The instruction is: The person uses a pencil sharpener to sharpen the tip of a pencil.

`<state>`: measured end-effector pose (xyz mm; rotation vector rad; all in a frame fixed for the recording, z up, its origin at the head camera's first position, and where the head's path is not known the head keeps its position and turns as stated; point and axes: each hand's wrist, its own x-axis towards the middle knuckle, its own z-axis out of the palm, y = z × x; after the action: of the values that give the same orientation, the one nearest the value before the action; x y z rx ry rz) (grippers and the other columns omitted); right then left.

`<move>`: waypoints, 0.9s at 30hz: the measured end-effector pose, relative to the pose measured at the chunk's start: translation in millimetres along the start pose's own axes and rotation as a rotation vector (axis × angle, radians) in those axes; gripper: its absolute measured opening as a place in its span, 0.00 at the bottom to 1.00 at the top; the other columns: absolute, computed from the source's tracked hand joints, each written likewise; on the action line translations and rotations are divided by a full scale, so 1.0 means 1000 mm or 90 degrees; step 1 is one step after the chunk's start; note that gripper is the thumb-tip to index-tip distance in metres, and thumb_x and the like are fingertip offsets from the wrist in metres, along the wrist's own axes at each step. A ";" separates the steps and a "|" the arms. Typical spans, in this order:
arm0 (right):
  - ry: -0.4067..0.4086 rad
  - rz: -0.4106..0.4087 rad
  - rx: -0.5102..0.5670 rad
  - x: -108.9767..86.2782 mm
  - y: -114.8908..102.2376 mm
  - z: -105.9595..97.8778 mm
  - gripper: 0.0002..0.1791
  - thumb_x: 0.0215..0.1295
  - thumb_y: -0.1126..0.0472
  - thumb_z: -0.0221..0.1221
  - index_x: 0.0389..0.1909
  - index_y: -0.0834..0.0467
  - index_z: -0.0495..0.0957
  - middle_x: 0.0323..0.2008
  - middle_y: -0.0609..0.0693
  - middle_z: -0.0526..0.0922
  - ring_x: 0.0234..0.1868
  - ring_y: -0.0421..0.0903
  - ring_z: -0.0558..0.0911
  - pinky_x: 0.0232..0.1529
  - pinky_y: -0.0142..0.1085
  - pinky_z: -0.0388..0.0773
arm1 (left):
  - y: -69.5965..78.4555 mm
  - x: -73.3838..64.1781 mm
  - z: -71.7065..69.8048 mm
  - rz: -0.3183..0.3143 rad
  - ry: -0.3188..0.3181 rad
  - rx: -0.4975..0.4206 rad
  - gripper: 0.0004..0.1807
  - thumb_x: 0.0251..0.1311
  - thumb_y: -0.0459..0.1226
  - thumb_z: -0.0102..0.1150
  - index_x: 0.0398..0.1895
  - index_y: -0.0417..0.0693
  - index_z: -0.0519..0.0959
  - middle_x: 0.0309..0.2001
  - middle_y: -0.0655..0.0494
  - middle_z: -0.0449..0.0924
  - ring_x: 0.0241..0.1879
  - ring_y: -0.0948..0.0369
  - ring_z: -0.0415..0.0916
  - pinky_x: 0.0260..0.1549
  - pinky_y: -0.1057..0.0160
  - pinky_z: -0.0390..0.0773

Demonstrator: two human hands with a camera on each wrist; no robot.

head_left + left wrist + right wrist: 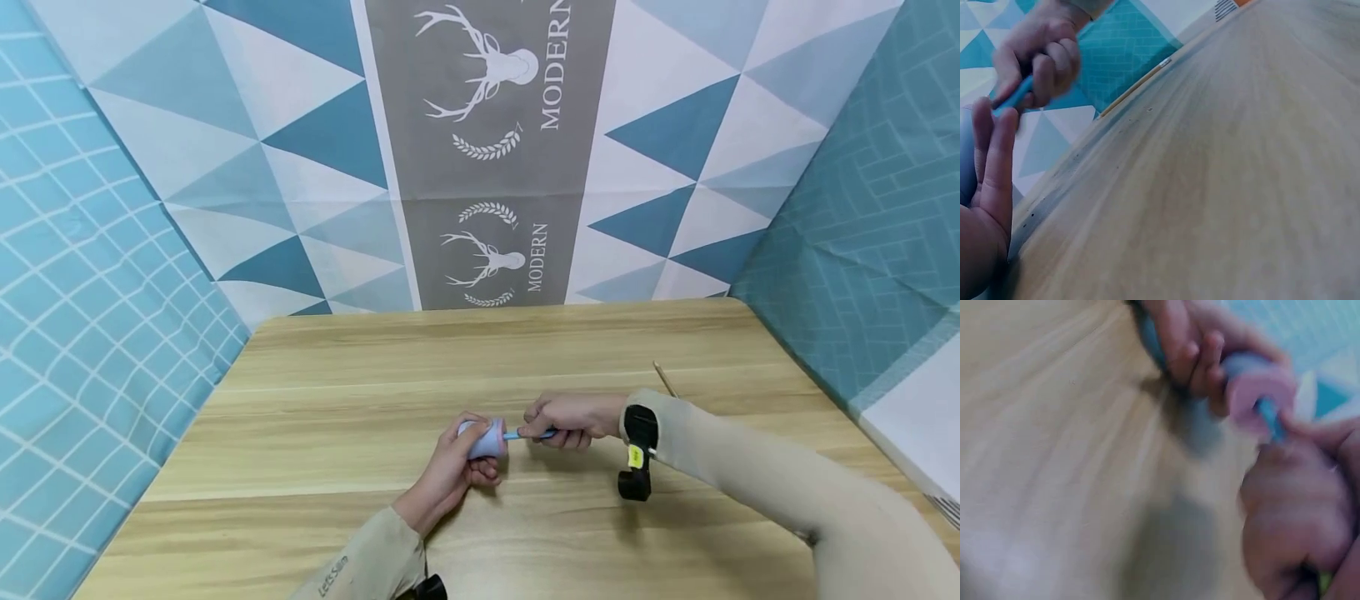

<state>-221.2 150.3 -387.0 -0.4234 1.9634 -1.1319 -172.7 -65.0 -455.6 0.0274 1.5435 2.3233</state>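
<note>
My left hand (452,468) grips a small lavender pencil sharpener (489,443) with a pink end, lying on its side in the fingers just above the table. My right hand (564,418) pinches a blue pencil (512,436). Its front end sits in the dark hole of the sharpener's pink face (1244,394), so the tip is hidden. In the right wrist view the right hand (1297,506) is blurred close to that face. The left wrist view shows the left fingers (997,169) beside the right fist, with the sharpener mostly cut off at the edge.
A plain wooden pencil (663,379) lies on the table beyond the right forearm. The wooden table (337,358) meets patterned cloth walls at the back and sides. A white object (918,417) stands at the right edge.
</note>
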 end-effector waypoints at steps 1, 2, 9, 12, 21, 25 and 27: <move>-0.023 0.053 0.052 0.003 0.000 -0.003 0.18 0.72 0.55 0.55 0.22 0.53 0.61 0.12 0.43 0.54 0.11 0.36 0.48 0.10 0.28 0.41 | 0.001 0.000 -0.001 0.002 -0.002 0.004 0.06 0.69 0.41 0.54 0.41 0.49 0.72 0.23 0.49 0.77 0.14 0.66 0.76 0.20 0.62 0.85; -0.043 0.083 0.075 0.006 0.000 -0.006 0.17 0.71 0.54 0.54 0.23 0.53 0.62 0.12 0.43 0.53 0.12 0.36 0.48 0.10 0.27 0.41 | 0.002 0.000 -0.002 0.003 -0.001 0.006 0.06 0.69 0.41 0.54 0.41 0.49 0.72 0.23 0.49 0.77 0.14 0.66 0.77 0.20 0.62 0.85; 0.071 -0.085 -0.176 -0.017 -0.011 -0.003 0.13 0.71 0.53 0.59 0.29 0.56 0.71 0.16 0.43 0.67 0.14 0.36 0.60 0.13 0.28 0.57 | 0.002 0.001 -0.001 0.009 -0.011 0.011 0.08 0.70 0.42 0.54 0.45 0.48 0.73 0.27 0.47 0.77 0.16 0.65 0.77 0.21 0.63 0.86; 0.183 -0.237 -0.458 -0.036 -0.007 0.000 0.10 0.69 0.57 0.62 0.40 0.59 0.75 0.23 0.42 0.74 0.20 0.36 0.69 0.19 0.30 0.69 | 0.000 0.001 0.000 0.009 -0.015 0.003 0.08 0.71 0.42 0.54 0.45 0.48 0.72 0.25 0.48 0.77 0.16 0.65 0.77 0.22 0.62 0.86; 0.386 -0.616 -1.152 -0.033 0.023 -0.002 0.07 0.73 0.69 0.44 0.42 0.58 0.71 0.34 0.48 0.76 0.26 0.41 0.72 0.24 0.30 0.74 | 0.005 0.001 -0.004 0.015 -0.003 0.009 0.10 0.70 0.43 0.54 0.46 0.47 0.71 0.24 0.48 0.76 0.16 0.65 0.77 0.22 0.62 0.86; 0.484 -0.694 -1.184 -0.014 0.032 0.003 0.16 0.81 0.66 0.31 0.37 0.55 0.66 0.22 0.44 0.71 0.17 0.38 0.60 0.16 0.27 0.59 | 0.004 0.001 -0.004 -0.001 -0.007 -0.002 0.09 0.70 0.42 0.54 0.44 0.48 0.71 0.25 0.47 0.75 0.16 0.65 0.77 0.22 0.62 0.86; 0.487 -0.696 -1.125 -0.010 0.033 0.007 0.16 0.83 0.61 0.31 0.34 0.55 0.65 0.16 0.42 0.66 0.15 0.36 0.54 0.14 0.26 0.54 | 0.002 0.001 -0.003 -0.008 -0.008 -0.010 0.08 0.70 0.42 0.53 0.44 0.48 0.70 0.25 0.48 0.75 0.16 0.65 0.77 0.22 0.63 0.86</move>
<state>-206.2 170.2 -411.7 -2.4088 3.0403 0.5237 -174.6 -68.1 -454.9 0.0289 1.5153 2.3215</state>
